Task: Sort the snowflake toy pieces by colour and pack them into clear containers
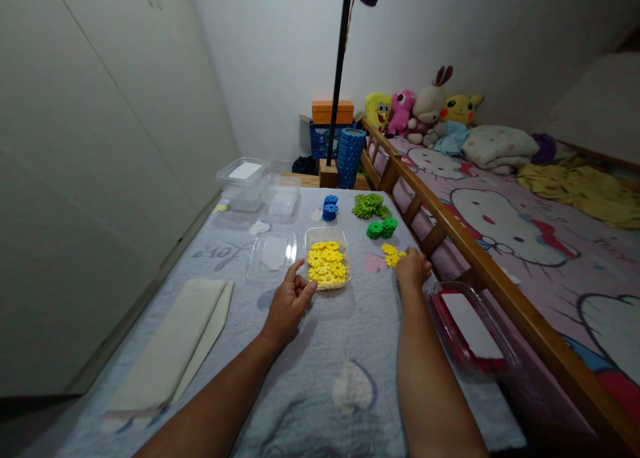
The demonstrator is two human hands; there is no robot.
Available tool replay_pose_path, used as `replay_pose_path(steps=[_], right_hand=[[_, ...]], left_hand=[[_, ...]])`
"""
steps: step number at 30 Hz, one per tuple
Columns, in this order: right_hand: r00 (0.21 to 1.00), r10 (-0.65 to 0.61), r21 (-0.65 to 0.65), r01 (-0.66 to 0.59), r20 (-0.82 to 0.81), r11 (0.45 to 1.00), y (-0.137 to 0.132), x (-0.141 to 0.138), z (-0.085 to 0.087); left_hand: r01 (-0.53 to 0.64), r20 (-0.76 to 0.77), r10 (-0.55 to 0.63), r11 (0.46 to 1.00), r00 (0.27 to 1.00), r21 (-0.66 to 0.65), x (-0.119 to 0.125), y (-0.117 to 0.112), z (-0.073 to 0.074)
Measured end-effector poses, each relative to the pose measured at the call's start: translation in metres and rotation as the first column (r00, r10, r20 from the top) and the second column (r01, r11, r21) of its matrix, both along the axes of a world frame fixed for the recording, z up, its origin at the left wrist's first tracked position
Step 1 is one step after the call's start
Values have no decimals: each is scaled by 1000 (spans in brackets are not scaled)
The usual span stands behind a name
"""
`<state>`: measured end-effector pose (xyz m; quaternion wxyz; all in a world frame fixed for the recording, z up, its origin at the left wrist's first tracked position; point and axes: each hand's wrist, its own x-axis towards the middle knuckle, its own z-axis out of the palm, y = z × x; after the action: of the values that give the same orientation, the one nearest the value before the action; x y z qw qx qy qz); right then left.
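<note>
A clear plastic container [349,245] holds many yellow flower-shaped discs [326,265]. My left hand [290,301] is at its near left corner, thumb and forefinger apart, the other fingers loosely bent. To the right, my right hand [414,269] has its fingers curled at a small group of yellow flower-shaped discs [391,255] on the cloth; its fingertips are partly hidden. Stacked dark green discs [382,229], a loose heap of light green discs [370,206] and blue stacked discs [329,209] lie farther back. A clear lid [273,253] with a white label lies left of the container.
Clear containers [243,181] stand at the back left. Folded cream cloth [173,345] lies front left. A lidded container with red contents [473,328] sits by the wooden bed rail [450,235] on the right. A black pole [338,78] rises behind the table.
</note>
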<state>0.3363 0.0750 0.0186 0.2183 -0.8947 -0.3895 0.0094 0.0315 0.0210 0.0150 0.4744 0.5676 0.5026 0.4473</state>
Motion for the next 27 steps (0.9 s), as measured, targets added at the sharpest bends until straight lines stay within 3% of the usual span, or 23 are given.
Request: replay_pose_path(steps=[8,17,23,25,27], right_hand=[[998,-31,-67,27,-48,997,4,4,4],[998,56,-7,-56,-19,998,5,10,-5],[993,108,208,-97,-42,973,7,7,5],[979,177,365,-131,-96,922,9,-3,15],[920,333,533,-179,-206,827,11,-21,25]], left_hand=[[-3,8,3,1000,1000,10,0,0,-1],[-9,6,9,1000,1000,-3,0,0,1],[-22,9,22,1000,1000,-2,1,0,3],[-20,9,20,1000,1000,4,1,0,4],[-20,3,20,1000,1000,8,1,0,4]])
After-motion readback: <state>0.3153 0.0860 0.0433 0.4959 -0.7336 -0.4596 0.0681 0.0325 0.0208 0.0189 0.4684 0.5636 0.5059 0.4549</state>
